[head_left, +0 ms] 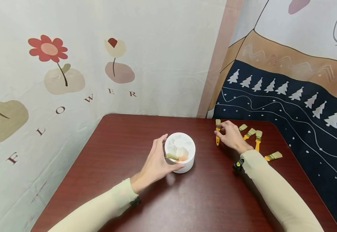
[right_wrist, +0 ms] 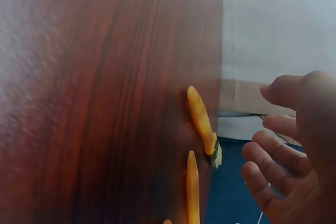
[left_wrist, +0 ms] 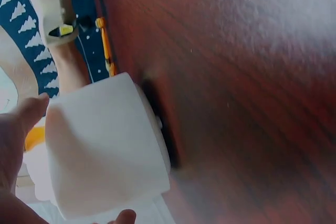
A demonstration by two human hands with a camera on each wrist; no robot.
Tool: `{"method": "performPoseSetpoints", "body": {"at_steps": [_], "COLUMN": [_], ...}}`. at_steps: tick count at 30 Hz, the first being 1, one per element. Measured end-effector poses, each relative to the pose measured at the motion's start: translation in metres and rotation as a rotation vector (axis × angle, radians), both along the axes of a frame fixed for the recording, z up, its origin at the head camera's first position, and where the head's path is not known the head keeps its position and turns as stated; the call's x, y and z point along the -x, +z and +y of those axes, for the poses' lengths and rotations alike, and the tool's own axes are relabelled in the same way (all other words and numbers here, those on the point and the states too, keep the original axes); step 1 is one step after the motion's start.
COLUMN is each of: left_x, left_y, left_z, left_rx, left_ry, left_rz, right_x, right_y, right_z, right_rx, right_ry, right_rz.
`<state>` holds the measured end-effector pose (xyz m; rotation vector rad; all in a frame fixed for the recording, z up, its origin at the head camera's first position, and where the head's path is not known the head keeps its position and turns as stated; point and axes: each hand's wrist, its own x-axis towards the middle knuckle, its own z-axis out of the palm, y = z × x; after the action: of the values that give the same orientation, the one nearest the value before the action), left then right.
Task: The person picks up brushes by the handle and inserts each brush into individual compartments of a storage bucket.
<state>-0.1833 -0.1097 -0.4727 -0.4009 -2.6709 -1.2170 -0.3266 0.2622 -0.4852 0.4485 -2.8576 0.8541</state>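
The head view shows a left hand (head_left: 157, 158) gripping a white round container (head_left: 188, 167) at the middle of a dark red table (head_left: 133, 135), thumb along the near wall and fingers round the side; a brush (head_left: 172, 157) sits in one compartment, bristles towards the hand. Over to the right, the right hand (head_left: 233, 137) is at a yellow-handled brush (head_left: 217, 140) lying near the far edge, and from here I can't tell whether the fingertips touch it. Four more brushes (head_left: 258, 138) lie fanned out beyond that wrist. By the left wrist camera, the container's smooth wall fills much of the view, with an orange piece (left_wrist: 34, 138) showing beside the hand. The right wrist view has the right hand loosely spread, fingers slightly bent, holding nothing, apart from the brush handles below.
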Motion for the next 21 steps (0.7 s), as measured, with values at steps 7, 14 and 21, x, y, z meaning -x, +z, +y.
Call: {"method": "performPoseSetpoints", "body": {"at_steps": [7,14,21], "left_x": [-0.005,-0.005,-0.003], "left_y": [0.0,-0.001,-0.001], "left_z": [0.005,0.005,0.002], "left_rx": [0.029,-0.015,-0.024], "left_ry": [0.063,0.051,0.016], "left_rz": [-0.009,-0.013,0.0], "right_x": [0.011,0.019,0.026], "right_y": [-0.004,-0.009,-0.014], "right_z": [0.001,0.002,0.003], "right_rx": [-0.038,-0.086,-0.117], "right_ry": [-0.035,-0.057,-0.077], "right_rz": [-0.029,-0.049,-0.081]}}
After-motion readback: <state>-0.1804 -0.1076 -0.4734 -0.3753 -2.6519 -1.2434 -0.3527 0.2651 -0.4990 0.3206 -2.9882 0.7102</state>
